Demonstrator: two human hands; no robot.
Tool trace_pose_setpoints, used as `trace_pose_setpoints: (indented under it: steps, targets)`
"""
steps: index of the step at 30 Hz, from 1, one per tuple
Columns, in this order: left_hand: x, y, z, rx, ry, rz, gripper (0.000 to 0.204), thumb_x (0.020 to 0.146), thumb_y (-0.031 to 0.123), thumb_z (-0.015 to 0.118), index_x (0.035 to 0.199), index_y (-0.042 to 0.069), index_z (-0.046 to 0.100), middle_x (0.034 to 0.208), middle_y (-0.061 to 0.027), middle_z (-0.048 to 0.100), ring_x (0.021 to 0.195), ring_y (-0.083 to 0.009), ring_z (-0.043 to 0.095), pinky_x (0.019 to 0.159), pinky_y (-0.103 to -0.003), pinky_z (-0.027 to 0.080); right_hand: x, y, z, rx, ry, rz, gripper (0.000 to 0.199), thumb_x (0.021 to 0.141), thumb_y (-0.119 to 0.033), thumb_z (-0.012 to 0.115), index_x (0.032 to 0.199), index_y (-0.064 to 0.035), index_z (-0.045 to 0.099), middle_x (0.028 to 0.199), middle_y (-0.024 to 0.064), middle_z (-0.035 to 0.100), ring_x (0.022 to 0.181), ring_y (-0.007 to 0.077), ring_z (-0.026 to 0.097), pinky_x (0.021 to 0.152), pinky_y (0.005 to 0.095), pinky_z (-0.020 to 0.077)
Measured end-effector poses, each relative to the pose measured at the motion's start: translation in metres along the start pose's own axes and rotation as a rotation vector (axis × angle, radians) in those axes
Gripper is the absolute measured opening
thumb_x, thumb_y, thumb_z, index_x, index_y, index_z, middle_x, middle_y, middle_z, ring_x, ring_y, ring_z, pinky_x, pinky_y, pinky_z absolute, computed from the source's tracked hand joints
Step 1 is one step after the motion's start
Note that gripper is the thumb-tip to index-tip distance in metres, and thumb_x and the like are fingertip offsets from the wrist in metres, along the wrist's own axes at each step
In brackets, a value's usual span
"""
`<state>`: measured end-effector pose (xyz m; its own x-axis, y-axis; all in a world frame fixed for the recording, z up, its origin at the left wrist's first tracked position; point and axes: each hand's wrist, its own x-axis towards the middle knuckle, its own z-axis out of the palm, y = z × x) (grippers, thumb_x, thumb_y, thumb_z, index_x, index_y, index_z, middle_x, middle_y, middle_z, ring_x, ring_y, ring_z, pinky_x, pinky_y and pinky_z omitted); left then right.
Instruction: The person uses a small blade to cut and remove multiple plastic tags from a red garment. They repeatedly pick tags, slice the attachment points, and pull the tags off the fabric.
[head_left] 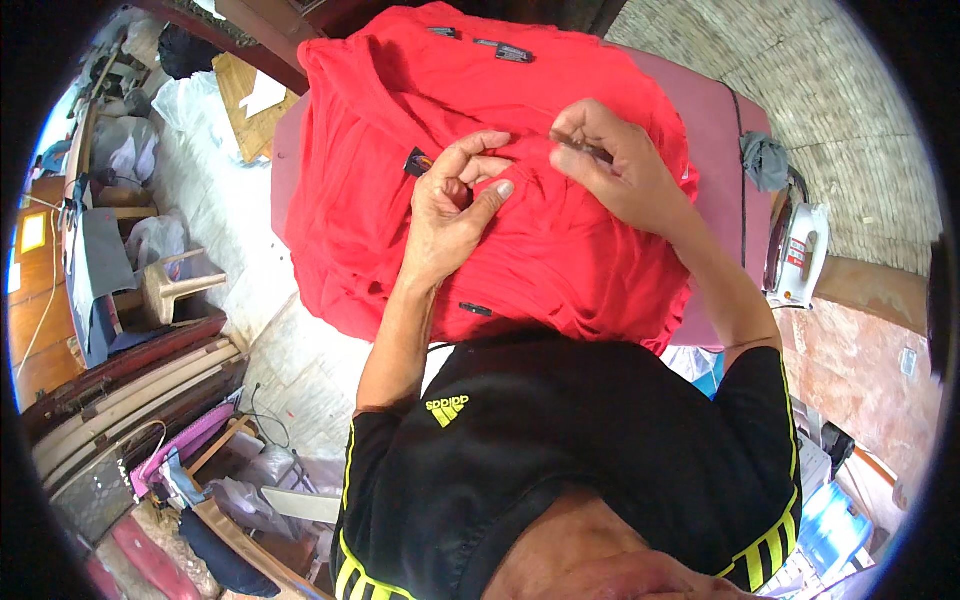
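Note:
Red garments (350, 240) lie heaped and wrinkled over a pink padded board (715, 130) in front of me. Small dark labels (514, 53) show at the heap's far edge, and a dark patch (416, 162) sits beside my left fingers. My left hand (447, 205) is over the middle of the red cloth, its fingers curled and the thumb apart from them. To its right, my right hand (622, 165) is closed in a pinch above the cloth. Something thin and dark shows between its fingers, too small to name.
A white iron (802, 255) stands at the board's right end, near a grey cloth bundle (765, 162) and a dark cord. On the left are a small wooden stool (175, 287), plastic bags and stacked boards (140, 390). A woven mat (820, 110) covers the far right.

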<state>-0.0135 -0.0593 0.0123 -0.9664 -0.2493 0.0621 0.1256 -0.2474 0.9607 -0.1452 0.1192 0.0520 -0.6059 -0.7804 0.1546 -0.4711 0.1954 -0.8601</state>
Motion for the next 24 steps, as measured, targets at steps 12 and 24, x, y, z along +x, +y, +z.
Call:
trace_pose_setpoints:
  steps: [12, 24]
  targets:
    - [-0.001, -0.002, -0.004, 0.146, -0.032, 0.018, 0.059, 0.085, -0.01, 0.067, 0.139, 0.002, 0.046, 0.096, -0.0015, 0.07, 0.093, -0.0049, 0.058, 0.09, -0.022, 0.042, 0.002, -0.015, -0.01, -0.256, -0.282, -0.051, 0.02, 0.097, -0.02, 0.059, 0.104, -0.0022, 0.056, 0.085, 0.0146, 0.063, 0.08, 0.0311, 0.063, 0.073, 0.0391, 0.0473]
    - [0.0, -0.002, -0.003, 0.007, -0.019, 0.023, 0.057, 0.088, -0.013, 0.063, 0.14, 0.002, 0.044, 0.098, -0.0047, 0.069, 0.092, -0.006, 0.059, 0.08, -0.018, 0.045, 0.012, -0.014, -0.011, -0.194, -0.289, -0.055, 0.013, 0.097, -0.017, 0.059, 0.102, -0.0043, 0.058, 0.078, 0.0081, 0.058, 0.072, 0.0212, 0.059, 0.069, 0.0346, 0.0461]
